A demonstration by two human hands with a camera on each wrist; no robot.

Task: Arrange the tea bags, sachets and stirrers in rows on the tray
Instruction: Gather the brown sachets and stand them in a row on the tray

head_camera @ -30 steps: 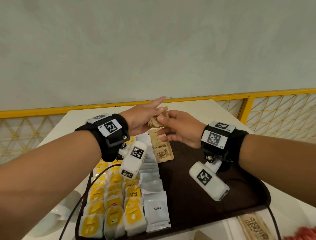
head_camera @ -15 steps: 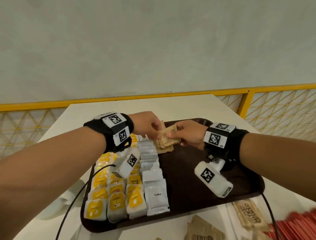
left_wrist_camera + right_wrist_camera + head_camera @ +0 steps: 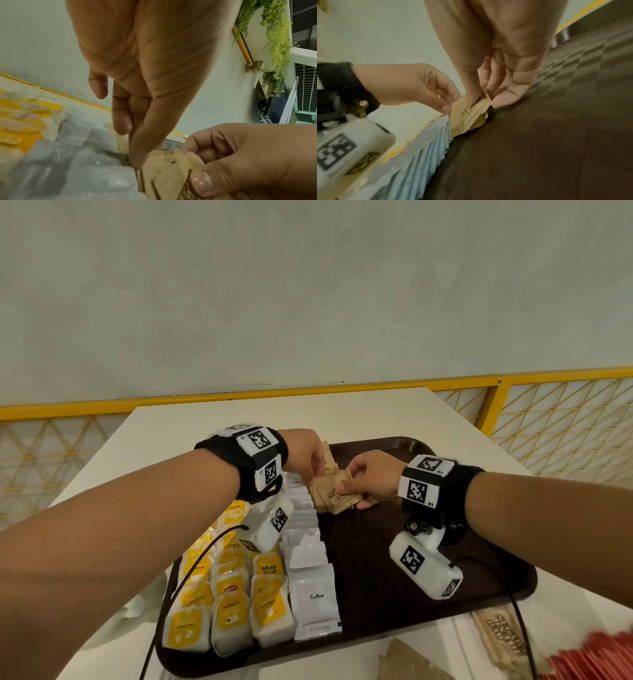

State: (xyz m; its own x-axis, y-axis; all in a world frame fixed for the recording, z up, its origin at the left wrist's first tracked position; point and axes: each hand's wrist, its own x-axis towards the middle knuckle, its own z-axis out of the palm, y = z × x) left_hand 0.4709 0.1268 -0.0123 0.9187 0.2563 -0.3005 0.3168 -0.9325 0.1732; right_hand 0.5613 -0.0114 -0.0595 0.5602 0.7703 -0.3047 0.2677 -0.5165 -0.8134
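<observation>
A dark brown tray (image 3: 394,604) lies on the white table. Rows of yellow tea bags (image 3: 229,594) and a row of white coffee sachets (image 3: 313,570) fill its left side. At the far end, both hands hold a small stack of brown sugar sachets (image 3: 334,496) (image 3: 164,175) (image 3: 467,116) low over the tray, beside the white row. My right hand (image 3: 370,481) pinches the stack with thumb on top. My left hand (image 3: 310,457) pinches its left edge with its fingertips (image 3: 444,106).
Loose brown sugar sachets (image 3: 503,638) lie on the table before the tray's near right corner, with red stirrers or sachets (image 3: 596,659) at the frame's lower right. A yellow railing (image 3: 376,388) runs behind the table. Bare tray floor spreads across its right half.
Both hands came down from above the tray with the brown sachets, bringing them to the tray's far end next to the white row.
</observation>
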